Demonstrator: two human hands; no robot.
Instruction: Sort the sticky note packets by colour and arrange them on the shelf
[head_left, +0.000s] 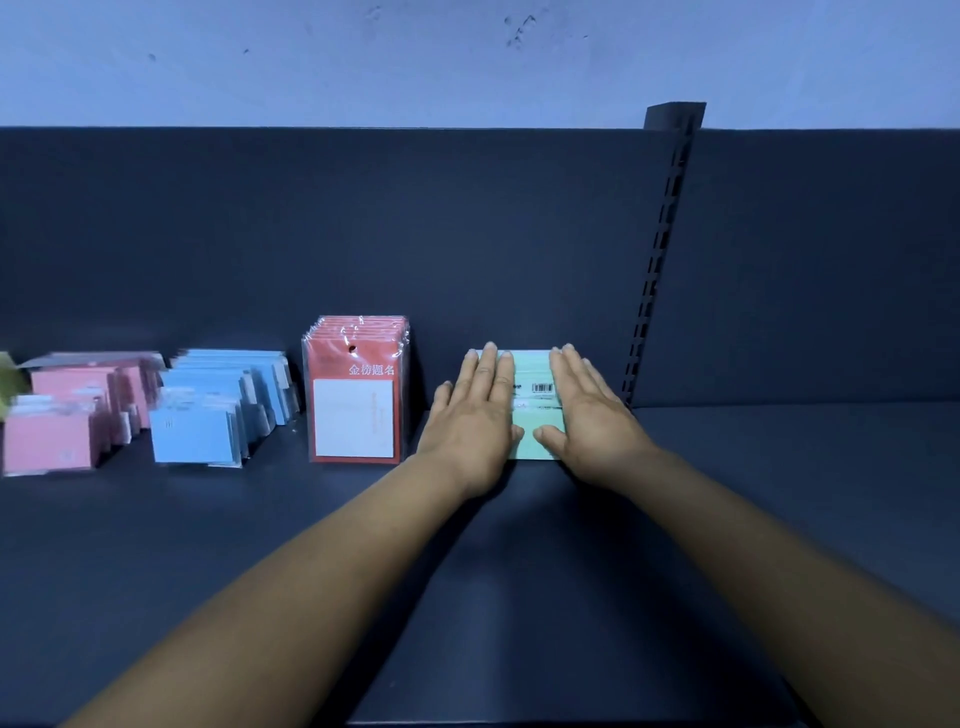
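A stack of mint-green sticky note packets (532, 395) stands on the dark shelf (779, 467) near the slotted upright. My left hand (475, 415) lies flat against the stack's left side with fingers straight. My right hand (589, 415) presses its right side, fingers straight too. Left of them stand a row of red packets (356, 389), a group of blue packets (218, 410) and a group of pink packets (72, 415).
A black slotted upright (657, 260) rises from the shelf just right of my hands. The dark back panel (363, 234) runs behind all the packets. A yellow-green bit (8, 384) shows at the far left edge.
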